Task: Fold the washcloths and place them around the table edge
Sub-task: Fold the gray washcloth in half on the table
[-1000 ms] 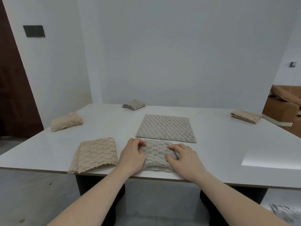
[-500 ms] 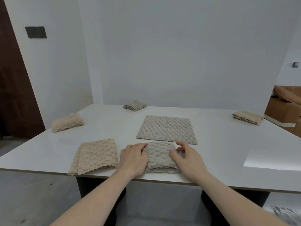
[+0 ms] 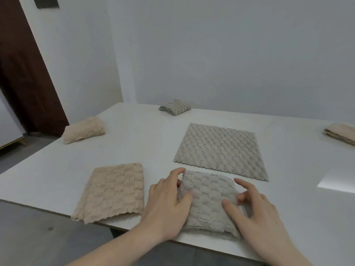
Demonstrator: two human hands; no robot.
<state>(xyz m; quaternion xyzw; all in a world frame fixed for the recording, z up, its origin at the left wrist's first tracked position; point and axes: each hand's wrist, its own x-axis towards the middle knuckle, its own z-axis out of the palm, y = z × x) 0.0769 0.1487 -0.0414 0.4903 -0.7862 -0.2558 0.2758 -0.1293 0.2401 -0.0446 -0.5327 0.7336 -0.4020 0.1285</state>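
Left hand (image 3: 166, 204) pinches the folded grey cloth (image 3: 209, 200) by its left edge; right hand (image 3: 257, 212) hovers unclenched, covering its right side. No writing visible.

Cut off by the right picture edge: beige folded washcloth (image 3: 341, 133), far right of the grey folded washcloth (image 3: 208, 201); full extent not determinable. Left margin of the grey folded washcloth covered by the left hand (image 3: 166, 205); right margin partly covered by the right hand (image 3: 258, 210). Left fingertips blurred at the cloth's upper left corner; pinch or mere contact not determinable. Table (image 3: 134, 139) cut off right of the cloth. Dark wall plate (image 3: 46, 2), far above and left, cropped by the top edge.
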